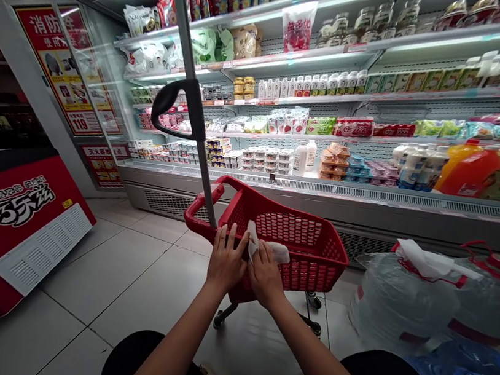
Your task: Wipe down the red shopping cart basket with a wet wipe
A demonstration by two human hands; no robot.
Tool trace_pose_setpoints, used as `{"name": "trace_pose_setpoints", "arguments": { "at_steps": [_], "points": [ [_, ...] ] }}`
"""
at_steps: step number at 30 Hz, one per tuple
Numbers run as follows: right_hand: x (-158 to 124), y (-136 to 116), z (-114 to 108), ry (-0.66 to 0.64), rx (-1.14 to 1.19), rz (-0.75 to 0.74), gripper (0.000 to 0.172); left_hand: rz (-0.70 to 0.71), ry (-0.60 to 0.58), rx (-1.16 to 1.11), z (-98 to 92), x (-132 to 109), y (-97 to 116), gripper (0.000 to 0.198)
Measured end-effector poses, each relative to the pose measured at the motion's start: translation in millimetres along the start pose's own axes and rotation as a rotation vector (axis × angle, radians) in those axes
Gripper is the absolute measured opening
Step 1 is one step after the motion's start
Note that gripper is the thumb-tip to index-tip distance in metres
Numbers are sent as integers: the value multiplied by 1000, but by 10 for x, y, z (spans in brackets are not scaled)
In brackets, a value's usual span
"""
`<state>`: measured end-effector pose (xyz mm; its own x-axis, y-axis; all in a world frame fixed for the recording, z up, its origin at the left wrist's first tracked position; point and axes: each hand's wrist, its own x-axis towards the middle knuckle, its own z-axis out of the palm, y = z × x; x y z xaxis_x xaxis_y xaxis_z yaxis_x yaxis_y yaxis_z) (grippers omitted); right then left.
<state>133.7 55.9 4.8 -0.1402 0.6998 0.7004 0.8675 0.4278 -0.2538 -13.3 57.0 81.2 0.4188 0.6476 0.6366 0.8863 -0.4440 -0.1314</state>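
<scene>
From my remote feed: a red wheeled basket (pixel 312 240) stands on the pale tiled floor (pixel 136 271) before a lit chiller shelf (pixel 332 131) of dairy and drinks. My left hand (pixel 225 261) rests on the basket's near rim, fingers spread. My right hand (pixel 265 276) is beside it, its grip pinching a white cloth (pixel 264 247). Large water jugs (pixel 402 296) crowd the floor's right edge.

Left hand (pixel 225 261) flat on near rim of red shopping basket (pixel 311 246), fingers spread, just beside the grey pull handle (pixel 191 105) that rises tilted from the basket. Right hand (pixel 266 273) presses a white cloth (pixel 264 247) against the same rim, touching left hand. Refrigerated shelves (pixel 370 195) stocked behind; large water bottles (pixel 406 296) on tiled floor (pixel 134 283) at right, red freezer (pixel 7 228) at left.
</scene>
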Motion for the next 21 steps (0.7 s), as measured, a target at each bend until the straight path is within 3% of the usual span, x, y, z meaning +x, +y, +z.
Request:
{"name": "trace_pose_setpoints", "arguments": {
  "at_steps": [3,7,10,13,17,21],
  "points": [
    [55,-26,0,-31,33,-47,60,23,-8,-5,-36,-19,-120,80],
    [-100,349,-110,-65,-3,-68,60,132,-20,10,-140,-67,-369,81],
    [-263,634,-166,-43,-55,-29,61,86,32,46,-195,-100,-485,83],
    [-336,730,-157,-15,-59,27,59,38,38,42,-195,-115,-465,85],
    [-245,568,-106,35,2,129,53,25,12,16,-179,-119,-362,91],
    [41,145,-63,0,83,65,54,-8,65,-11,-166,-118,-340,93]
  ]
}}
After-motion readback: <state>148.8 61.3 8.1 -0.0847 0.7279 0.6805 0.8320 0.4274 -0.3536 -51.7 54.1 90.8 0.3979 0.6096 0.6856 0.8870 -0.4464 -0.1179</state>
